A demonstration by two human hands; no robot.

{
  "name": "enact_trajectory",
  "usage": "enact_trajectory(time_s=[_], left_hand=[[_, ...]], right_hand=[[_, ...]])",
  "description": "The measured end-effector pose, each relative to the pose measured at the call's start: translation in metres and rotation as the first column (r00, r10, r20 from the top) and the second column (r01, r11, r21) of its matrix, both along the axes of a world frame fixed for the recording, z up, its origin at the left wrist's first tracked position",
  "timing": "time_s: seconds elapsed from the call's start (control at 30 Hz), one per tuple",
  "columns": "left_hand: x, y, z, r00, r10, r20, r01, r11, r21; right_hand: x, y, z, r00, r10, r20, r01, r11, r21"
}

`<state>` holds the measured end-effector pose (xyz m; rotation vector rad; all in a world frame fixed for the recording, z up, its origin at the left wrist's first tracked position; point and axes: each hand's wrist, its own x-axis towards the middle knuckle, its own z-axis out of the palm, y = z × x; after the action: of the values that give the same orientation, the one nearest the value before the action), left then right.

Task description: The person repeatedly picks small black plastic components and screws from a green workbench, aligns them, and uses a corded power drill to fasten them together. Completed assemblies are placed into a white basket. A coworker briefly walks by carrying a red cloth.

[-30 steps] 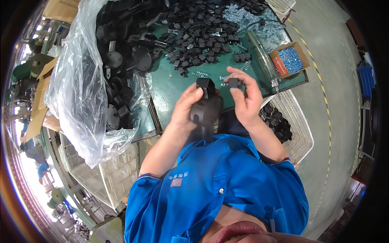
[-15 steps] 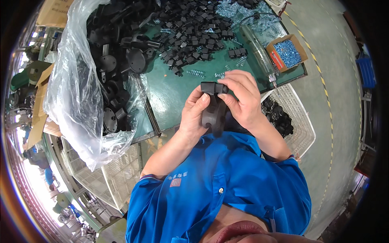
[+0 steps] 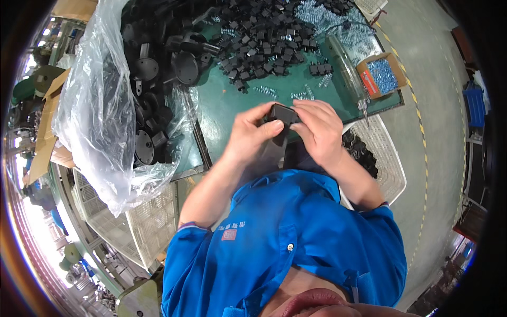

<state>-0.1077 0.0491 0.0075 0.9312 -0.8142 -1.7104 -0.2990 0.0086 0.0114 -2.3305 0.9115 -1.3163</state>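
Close in front of my chest, both hands hold one black plastic part (image 3: 284,113) with a blocky head and a body that hangs below it. My left hand (image 3: 251,132) is closed around its left side, the thumb pressed on the head. At the right end of the head, the fingers and thumb of my right hand (image 3: 320,129) pinch; whether a separate small piece sits between them is hidden. Just beyond my fingers lie loose coil springs (image 3: 302,95) and a heap of small black blocks (image 3: 264,45) on the green table (image 3: 216,119).
A clear plastic bag (image 3: 92,121) of larger black parts (image 3: 143,68) covers the table's left. At the right are a cylindrical power screwdriver (image 3: 346,68), a carton of bluish screws (image 3: 381,75), and a white crate (image 3: 388,153) beyond the edge. More springs (image 3: 327,21) lie at the back.
The black part has tilted, so its head now shows its top and its body sinks lower. My left hand has shifted left and wraps further over the head; the right still pinches its end.
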Motion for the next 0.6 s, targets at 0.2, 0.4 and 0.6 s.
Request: enact_trajectory(time_s=[0.2,0.4,0.6], left_hand=[[0.014,-0.025,-0.01,0.465,0.077,0.882,0.448,0.839,-0.309],[-0.003,-0.03,-0.023,0.249,0.273,0.929,0.495,0.788,-0.365],[-0.011,-0.026,-0.017,0.133,0.347,0.928,0.587,0.727,-0.357]], right_hand=[[-0.006,-0.017,-0.044,0.957,-0.012,-0.289,-0.048,0.978,-0.201],[-0.011,-0.023,-0.055,0.895,-0.06,-0.442,-0.014,0.987,-0.163],[-0.062,-0.063,-0.005,0.83,-0.343,-0.439,0.351,0.934,-0.066]])
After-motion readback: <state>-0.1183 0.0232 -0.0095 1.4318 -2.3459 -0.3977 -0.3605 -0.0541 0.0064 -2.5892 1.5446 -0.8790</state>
